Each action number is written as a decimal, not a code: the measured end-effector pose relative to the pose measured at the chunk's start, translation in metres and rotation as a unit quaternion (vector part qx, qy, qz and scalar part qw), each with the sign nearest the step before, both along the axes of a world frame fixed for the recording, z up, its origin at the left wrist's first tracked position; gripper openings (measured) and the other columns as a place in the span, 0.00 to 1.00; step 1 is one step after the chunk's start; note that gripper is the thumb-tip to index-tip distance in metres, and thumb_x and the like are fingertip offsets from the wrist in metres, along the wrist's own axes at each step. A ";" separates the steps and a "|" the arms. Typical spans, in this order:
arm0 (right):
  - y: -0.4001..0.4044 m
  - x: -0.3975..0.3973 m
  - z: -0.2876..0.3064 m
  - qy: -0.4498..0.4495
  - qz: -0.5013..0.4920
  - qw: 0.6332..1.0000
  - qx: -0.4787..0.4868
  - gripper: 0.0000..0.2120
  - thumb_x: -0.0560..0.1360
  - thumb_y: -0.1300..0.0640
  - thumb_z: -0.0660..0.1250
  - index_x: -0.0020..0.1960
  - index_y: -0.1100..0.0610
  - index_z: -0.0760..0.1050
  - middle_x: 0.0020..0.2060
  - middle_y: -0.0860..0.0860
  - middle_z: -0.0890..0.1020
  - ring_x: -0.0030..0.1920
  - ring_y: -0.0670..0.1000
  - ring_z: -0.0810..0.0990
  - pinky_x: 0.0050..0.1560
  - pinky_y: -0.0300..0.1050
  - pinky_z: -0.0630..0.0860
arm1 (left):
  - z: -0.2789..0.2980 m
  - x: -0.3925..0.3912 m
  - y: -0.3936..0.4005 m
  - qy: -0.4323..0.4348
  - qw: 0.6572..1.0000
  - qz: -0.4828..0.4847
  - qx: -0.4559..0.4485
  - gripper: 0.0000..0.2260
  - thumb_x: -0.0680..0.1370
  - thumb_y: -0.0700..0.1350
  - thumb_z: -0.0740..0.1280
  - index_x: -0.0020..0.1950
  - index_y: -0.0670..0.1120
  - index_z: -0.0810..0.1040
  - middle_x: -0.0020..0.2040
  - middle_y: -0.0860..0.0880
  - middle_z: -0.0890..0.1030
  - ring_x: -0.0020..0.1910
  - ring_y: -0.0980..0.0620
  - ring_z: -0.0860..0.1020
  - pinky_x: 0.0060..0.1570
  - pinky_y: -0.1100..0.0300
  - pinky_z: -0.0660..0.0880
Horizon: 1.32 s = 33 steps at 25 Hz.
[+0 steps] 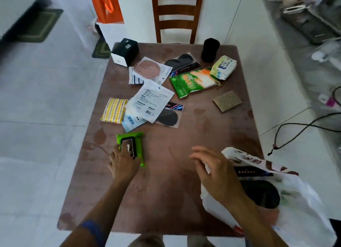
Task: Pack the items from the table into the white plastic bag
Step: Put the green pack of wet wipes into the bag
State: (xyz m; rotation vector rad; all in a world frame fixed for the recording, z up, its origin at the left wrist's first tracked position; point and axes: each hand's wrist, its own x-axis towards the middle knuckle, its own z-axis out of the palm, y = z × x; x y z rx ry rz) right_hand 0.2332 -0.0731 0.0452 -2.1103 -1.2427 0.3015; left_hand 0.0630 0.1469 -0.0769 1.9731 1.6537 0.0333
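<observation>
The white plastic bag [299, 200] lies open at the table's near right corner, with dark packets [260, 193] inside it. My right hand [215, 172] hovers at the bag's left rim, fingers loosely spread. My left hand [122, 161] grips a bright green wipes pack [137, 145] near the table's left side. Farther back lie a white packet [150, 100], a yellow striped pack [114, 110], a black pad packet [168, 118], a green glove pack [191, 81], a tissue pack [224, 66], a brown patterned pad [227, 101] and a pink round pad packet [149, 69].
The brown table [166, 191] also holds a black and white box [124, 51] and a black cylinder [210, 50] at its far edge. A wooden chair [177, 15] stands behind it. An orange bag [107, 4] and cables [295, 132] are on the floor.
</observation>
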 end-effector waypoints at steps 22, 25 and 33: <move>-0.075 -0.014 0.052 0.454 -0.305 0.798 0.251 0.23 0.73 0.62 0.70 0.67 0.56 0.71 0.57 0.55 0.82 0.55 0.56 0.82 0.53 0.50 0.79 | 0.191 0.102 -0.104 -0.355 0.833 -0.409 -0.118 0.46 0.64 0.43 0.80 0.76 0.56 0.58 0.58 0.60 0.70 0.52 0.71 0.73 0.45 0.74 0.73; -0.101 0.011 0.054 0.578 -0.247 0.737 0.246 0.40 0.61 0.50 0.81 0.69 0.56 0.71 0.60 0.58 0.81 0.59 0.61 0.81 0.56 0.59 0.79 | 0.197 0.116 -0.163 -0.357 0.763 -0.519 -0.145 0.43 0.67 0.49 0.78 0.76 0.57 0.57 0.66 0.54 0.72 0.64 0.61 0.71 0.60 0.64 0.72; -0.204 0.070 -0.018 0.667 -0.293 0.674 0.122 0.43 0.48 0.58 0.81 0.63 0.58 0.76 0.55 0.61 0.84 0.56 0.63 0.82 0.54 0.61 0.79 | 0.106 0.124 -0.217 -0.094 0.919 -0.368 0.106 0.37 0.65 0.66 0.65 0.72 0.56 0.63 0.71 0.49 0.66 0.64 0.49 0.66 0.59 0.50 0.71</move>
